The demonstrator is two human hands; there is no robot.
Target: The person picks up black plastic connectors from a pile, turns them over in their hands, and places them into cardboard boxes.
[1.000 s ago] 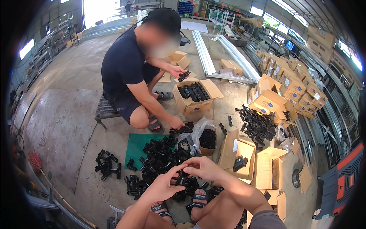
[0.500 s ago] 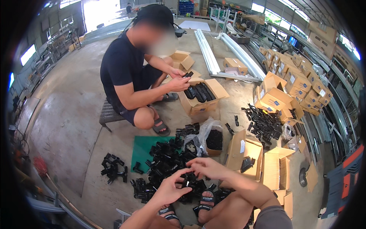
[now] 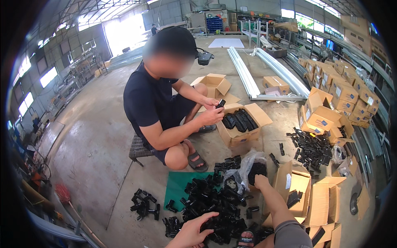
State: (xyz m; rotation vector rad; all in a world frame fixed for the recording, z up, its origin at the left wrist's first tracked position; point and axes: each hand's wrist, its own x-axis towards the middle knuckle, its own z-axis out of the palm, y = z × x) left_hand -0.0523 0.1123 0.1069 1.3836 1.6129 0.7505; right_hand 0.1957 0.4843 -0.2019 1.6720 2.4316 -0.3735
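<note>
My left hand (image 3: 193,231) hovers over the near edge of a heap of black pipe-like fittings (image 3: 209,198), its thumb and forefinger curved apart. Dark fittings show through the gap, and I see nothing clearly gripped there. Stretched forward, my right hand (image 3: 260,181) reaches into a plastic-lined carton of small black pieces (image 3: 257,169); its fingertips are hidden. Part of the heap lies on a green mat (image 3: 178,186). Clear plastic (image 3: 253,157) bunches along the carton's rim.
Opposite me, a seated person (image 3: 151,103) holds a black fitting (image 3: 221,103) over a carton of stacked black parts (image 3: 240,120). Open cartons (image 3: 322,202) stand on my right, near another black pile (image 3: 310,146). A smaller fitting cluster (image 3: 144,204) lies left.
My right hand has left my left hand and moved forward into the lined carton. My left hand has dropped lower. The view has shifted, and the other person still handles a black fitting.
</note>
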